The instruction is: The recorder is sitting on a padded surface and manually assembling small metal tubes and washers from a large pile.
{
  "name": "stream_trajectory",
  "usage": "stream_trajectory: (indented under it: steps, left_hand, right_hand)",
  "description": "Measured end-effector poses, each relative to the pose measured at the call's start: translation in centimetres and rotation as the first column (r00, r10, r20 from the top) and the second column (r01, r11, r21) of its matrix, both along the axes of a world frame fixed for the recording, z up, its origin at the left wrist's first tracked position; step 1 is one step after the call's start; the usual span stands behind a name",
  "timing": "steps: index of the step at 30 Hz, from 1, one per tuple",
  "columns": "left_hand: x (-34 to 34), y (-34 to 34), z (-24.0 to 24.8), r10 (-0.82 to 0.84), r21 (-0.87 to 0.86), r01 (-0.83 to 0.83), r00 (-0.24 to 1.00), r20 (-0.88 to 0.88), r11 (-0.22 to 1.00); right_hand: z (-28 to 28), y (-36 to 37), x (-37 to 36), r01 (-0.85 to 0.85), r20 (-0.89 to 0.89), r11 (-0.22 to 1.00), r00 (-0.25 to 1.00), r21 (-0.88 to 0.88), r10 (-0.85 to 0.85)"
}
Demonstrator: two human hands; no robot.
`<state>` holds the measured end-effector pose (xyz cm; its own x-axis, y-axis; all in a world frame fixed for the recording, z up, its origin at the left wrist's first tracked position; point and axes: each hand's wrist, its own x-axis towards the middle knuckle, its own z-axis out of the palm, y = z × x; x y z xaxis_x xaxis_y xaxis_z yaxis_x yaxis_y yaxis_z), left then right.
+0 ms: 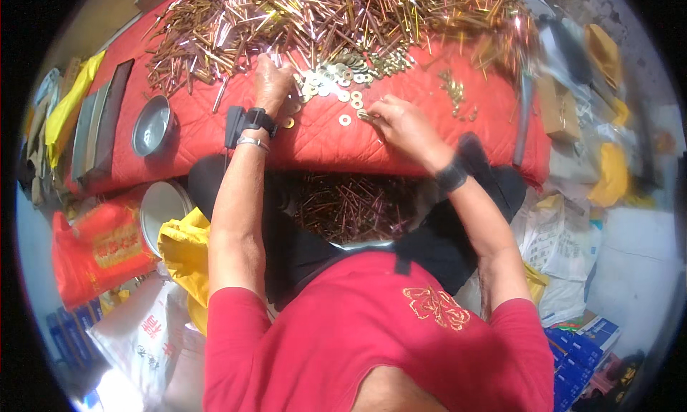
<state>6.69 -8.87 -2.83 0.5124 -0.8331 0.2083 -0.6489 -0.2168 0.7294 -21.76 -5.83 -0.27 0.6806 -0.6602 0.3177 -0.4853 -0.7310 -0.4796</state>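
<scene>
Head view: your left hand (272, 83) rests curled on brass pins (236, 25); your right hand (401, 122) pinches washer (363, 114) on red quilted cloth (429, 136).

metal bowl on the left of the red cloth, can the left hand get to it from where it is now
Probably yes. The metal bowl sits uncovered on the red cloth, to the left of the left hand, and only bare cloth lies between them. Whether that hand is already holding small parts is unclear.

My red, diamond-quilted table cover (401, 151) carries brass-gold washers (336, 90) and copper-and-gold bolts (322, 18) along its far edge, a grey steel bowl (152, 125) at its left.
</scene>
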Motion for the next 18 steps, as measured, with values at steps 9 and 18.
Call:
stream_trajectory:
  steps: [9,18]
  left_hand:
    - [2.3,1.7,-0.2,-0.209,-0.225,-0.134,0.124,-0.97,0.965]
    - [-1.8,4.9,2.1,-0.296,-0.311,-0.035,-0.424,-0.856,0.95]
  right_hand:
    - [1.9,-0.4,2.1,-0.006,-0.446,0.988,0.893,-0.154,-0.064]
    - [3.9,-2.3,6.7,-0.127,-0.736,0.986,0.676,-0.109,0.006]
